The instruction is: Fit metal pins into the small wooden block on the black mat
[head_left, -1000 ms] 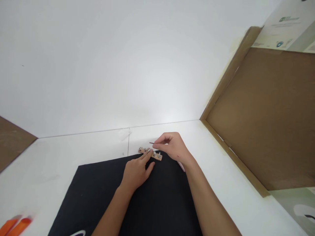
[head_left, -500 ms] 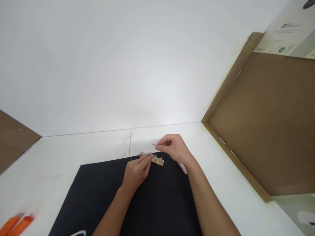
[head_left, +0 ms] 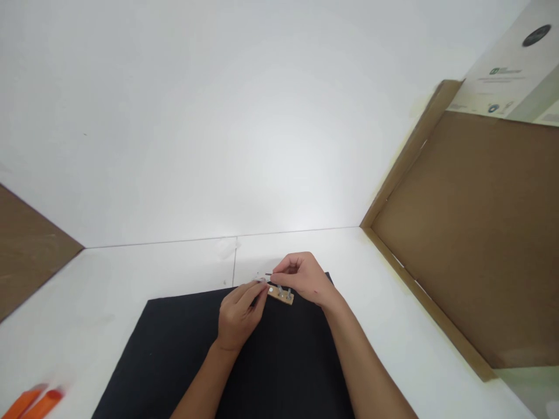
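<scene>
**Wooden strip at far edge of mat, thin rod pinched above it**

My right hand (head_left: 305, 280) holds a dark thin rod (head_left: 268, 274) between narrowed fingers. The grip is near one end, presumably to leave the tip exposed for fine positioning. The fingers of my left hand (head_left: 238, 317) are drawn together at the wooden strip (head_left: 286, 299); I cannot tell whether they clamp it or a small part on it. Their placement likely steadies the strip while the right hand works from the opposite side.

The strip lies at the far edge of the black mat (head_left: 174, 343), its right end exposed. Two upright posts (head_left: 280, 290) stand on that end, beside a pale round spot. The mat rests on the white desk (head_left: 109, 291); orange items (head_left: 43, 404) lie at its near left.

Compared with the earlier frame, the rod is nearer the left fingertips and the right hand is lower over the strip. The pale spot is now exposed.
</scene>
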Action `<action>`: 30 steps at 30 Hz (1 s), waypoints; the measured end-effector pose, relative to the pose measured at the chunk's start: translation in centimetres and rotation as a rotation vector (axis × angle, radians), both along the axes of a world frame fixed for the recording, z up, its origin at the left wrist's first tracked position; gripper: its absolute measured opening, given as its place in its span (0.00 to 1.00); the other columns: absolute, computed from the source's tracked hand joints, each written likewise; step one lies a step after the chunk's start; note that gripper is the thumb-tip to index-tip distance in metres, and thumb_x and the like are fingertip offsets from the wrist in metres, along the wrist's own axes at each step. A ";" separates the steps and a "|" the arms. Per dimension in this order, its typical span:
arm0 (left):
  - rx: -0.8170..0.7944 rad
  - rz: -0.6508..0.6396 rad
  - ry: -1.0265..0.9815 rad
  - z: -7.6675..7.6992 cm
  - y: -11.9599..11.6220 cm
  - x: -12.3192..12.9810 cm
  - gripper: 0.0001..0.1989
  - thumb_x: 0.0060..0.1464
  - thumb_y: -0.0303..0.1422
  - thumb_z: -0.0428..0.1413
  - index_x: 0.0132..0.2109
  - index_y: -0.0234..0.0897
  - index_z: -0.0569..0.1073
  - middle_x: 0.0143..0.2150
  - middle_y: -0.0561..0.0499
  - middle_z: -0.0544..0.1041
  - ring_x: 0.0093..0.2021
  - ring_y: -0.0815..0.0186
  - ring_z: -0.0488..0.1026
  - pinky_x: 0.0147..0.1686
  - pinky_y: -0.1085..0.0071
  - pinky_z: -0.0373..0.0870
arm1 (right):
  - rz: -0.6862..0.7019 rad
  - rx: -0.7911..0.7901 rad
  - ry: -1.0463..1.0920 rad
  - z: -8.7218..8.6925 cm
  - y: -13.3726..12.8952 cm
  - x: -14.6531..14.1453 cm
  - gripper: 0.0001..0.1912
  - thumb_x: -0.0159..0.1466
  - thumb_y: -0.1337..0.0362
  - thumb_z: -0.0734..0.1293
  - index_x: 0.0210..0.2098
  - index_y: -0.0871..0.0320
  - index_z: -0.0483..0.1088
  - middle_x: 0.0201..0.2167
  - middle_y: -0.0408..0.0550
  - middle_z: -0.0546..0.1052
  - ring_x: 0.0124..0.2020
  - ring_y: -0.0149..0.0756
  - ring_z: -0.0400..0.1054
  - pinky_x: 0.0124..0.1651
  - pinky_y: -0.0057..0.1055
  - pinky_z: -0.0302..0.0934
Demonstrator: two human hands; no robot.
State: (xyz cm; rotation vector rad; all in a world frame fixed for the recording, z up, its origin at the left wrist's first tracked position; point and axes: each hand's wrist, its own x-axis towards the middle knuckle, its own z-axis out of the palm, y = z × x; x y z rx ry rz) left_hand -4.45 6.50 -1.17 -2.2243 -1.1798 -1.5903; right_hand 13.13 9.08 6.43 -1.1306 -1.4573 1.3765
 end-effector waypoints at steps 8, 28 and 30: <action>-0.268 0.052 -0.203 0.7 -0.1 0.4 0.05 0.60 0.30 0.54 0.40 0.41 0.75 0.42 0.50 0.83 0.43 0.63 0.81 0.45 0.69 0.78 | 0.004 -0.019 0.035 0.2 -0.1 0.0 0.14 0.48 0.59 0.78 0.28 0.60 0.76 0.26 0.46 0.79 0.28 0.34 0.73 0.32 0.29 0.64; -0.383 0.125 -0.475 0.5 -0.2 0.8 0.08 0.58 0.36 0.56 0.37 0.41 0.63 0.37 0.48 0.84 0.40 0.60 0.82 0.35 0.71 0.78 | -0.012 -0.076 0.132 -0.1 -0.6 -2.8 0.15 0.45 0.57 0.78 0.25 0.60 0.74 0.24 0.45 0.78 0.27 0.34 0.73 0.31 0.30 0.65; -0.385 0.118 -0.490 0.4 -0.2 0.7 0.07 0.58 0.35 0.56 0.37 0.41 0.63 0.38 0.48 0.84 0.41 0.60 0.82 0.36 0.71 0.78 | 0.034 -0.089 0.144 -0.2 -0.7 -2.7 0.15 0.46 0.57 0.78 0.25 0.60 0.75 0.25 0.45 0.79 0.29 0.34 0.73 0.32 0.29 0.65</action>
